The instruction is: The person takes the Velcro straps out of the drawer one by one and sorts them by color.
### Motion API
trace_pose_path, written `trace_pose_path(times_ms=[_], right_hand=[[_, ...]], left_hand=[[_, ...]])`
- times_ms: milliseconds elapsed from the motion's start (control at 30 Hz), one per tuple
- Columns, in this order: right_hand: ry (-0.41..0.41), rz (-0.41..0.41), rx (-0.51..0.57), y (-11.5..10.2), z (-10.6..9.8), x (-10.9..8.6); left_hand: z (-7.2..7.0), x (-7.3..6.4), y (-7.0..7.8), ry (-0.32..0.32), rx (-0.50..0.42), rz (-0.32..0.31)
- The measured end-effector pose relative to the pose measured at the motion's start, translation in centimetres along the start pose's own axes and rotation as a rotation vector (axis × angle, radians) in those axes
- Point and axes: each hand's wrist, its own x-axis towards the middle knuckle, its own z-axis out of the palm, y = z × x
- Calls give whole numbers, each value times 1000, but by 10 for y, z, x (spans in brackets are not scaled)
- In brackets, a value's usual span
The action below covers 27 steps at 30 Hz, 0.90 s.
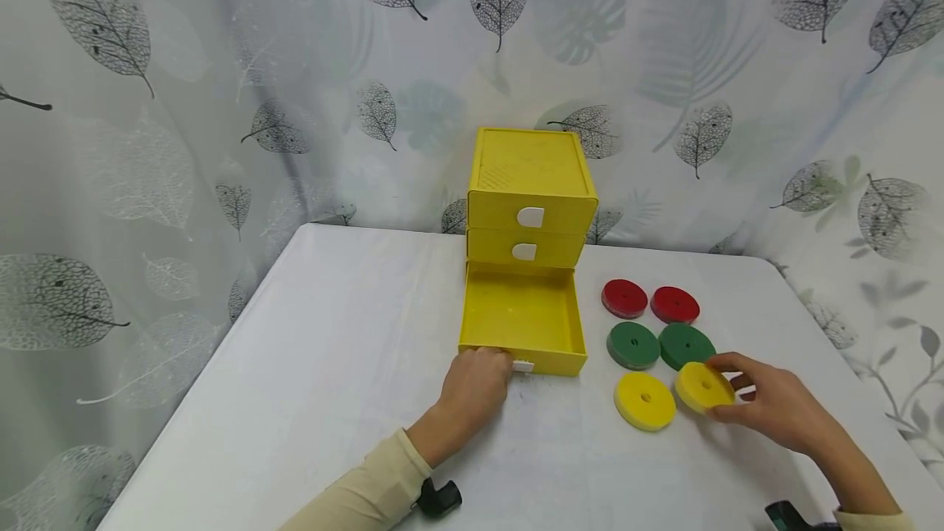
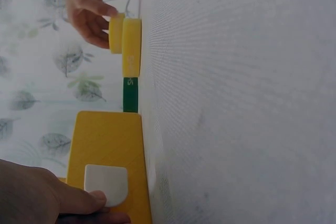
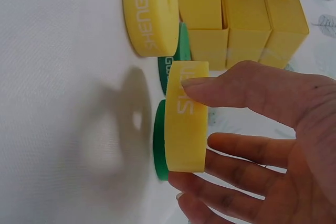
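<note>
A yellow drawer box (image 1: 533, 162) stands at the back of the table, its bottom drawer (image 1: 522, 310) pulled out with nothing inside. My left hand (image 1: 475, 388) is at the front of that drawer; in the left wrist view its thumb rests on the white handle tab (image 2: 106, 179). Between the thumb and fingers of my right hand (image 1: 774, 400) is a thick yellow disc (image 1: 704, 388) with a central hole, raised off the table above its shadow. Another yellow disc (image 1: 645, 401) lies just left of it. Two green discs (image 1: 633, 345) lie behind.
Two red discs (image 1: 624, 298) lie beyond the green ones, right of the drawer box. The two upper drawers (image 1: 525, 248) are closed. A white cloth covers the table (image 1: 317, 367), and a leaf-patterned curtain (image 1: 295, 88) hangs behind and at the sides.
</note>
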Motion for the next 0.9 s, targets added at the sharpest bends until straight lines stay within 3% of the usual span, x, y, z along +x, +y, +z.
trace_pose_path(times_ms=[400, 900], right_hand=[[-57, 46, 13, 1, 9, 7], [-77, 66, 9, 2, 17, 7]], left_hand=[[1, 1, -1, 7, 32, 10], [-1, 9, -7, -19, -28, -14]])
